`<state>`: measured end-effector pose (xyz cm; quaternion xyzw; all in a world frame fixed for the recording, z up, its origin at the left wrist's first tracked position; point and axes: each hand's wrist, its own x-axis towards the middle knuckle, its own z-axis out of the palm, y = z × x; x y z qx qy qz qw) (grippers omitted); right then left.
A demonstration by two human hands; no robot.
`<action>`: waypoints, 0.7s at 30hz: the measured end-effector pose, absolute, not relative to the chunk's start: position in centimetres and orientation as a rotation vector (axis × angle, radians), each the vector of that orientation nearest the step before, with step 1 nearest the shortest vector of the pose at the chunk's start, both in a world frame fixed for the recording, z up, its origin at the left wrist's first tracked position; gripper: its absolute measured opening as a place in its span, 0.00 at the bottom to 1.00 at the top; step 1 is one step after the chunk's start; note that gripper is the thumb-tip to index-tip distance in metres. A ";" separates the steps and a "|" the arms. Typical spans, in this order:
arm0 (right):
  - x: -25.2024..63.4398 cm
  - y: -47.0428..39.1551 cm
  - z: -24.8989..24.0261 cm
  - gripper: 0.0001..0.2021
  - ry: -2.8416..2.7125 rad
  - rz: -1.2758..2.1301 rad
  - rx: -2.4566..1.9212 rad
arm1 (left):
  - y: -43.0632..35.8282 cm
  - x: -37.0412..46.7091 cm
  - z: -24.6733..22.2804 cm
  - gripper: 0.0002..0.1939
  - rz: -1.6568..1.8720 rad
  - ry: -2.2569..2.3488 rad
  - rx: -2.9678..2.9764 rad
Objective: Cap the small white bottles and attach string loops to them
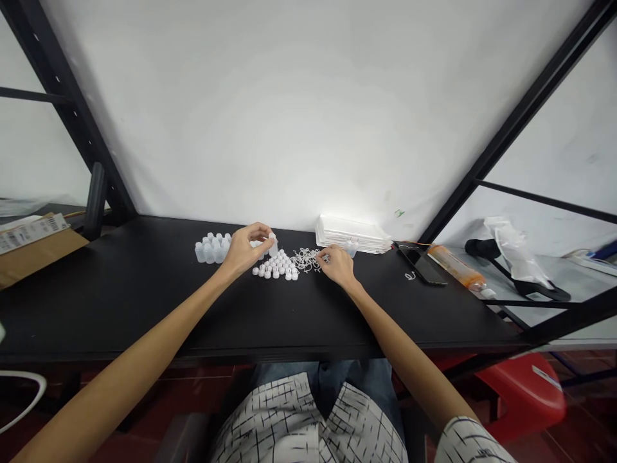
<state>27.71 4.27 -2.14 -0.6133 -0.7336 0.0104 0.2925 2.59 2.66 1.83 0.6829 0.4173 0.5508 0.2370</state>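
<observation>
Between the thumb and fingers of my left hand [247,249] is a small white plastic bottle [273,245], held upright. More such bottles [211,248] stand in rows to the left of that hand, partly hidden by it. Small white caps [278,265] with thin tips are spread in a group just below the held bottle. Beside them is a pile of white curly plastic bits [304,258]. My right hand [338,265] is at the pile's right edge with fingertips pinched together; what they hold is too small to make out. Another small bottle [351,247] stands just behind it.
A stack of white flat packets [354,233] lies against the wall. To the right are a phone [420,263], a stray curly bit [410,276] and an orange-labelled bottle [457,267] on its side. Black shelf posts [81,109] flank the black table [144,296]; a cardboard box [43,247] is at far left.
</observation>
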 end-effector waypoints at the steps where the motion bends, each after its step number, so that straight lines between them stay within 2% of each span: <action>1: 27.8 4.3 -2.2 0.07 -1.934 0.035 -1.620 | 2.7 2.7 1.7 0.12 1.506 1.134 1.862; 6: 28.2 4.4 -1.7 0.07 -1.755 0.146 -1.529 | 2.2 3.7 1.1 0.16 1.406 1.006 1.779; 10: 28.2 4.4 -1.2 0.07 -1.651 0.436 -1.174 | 1.9 4.5 0.3 0.21 1.190 0.959 1.755; 14: 26.9 4.2 -1.4 0.09 -1.639 0.722 -0.976 | 2.4 4.8 -0.7 0.21 1.075 0.959 1.918; 21: 25.5 3.2 -1.4 0.11 -1.647 0.921 -0.927 | 2.6 4.7 -1.0 0.21 1.041 1.004 2.067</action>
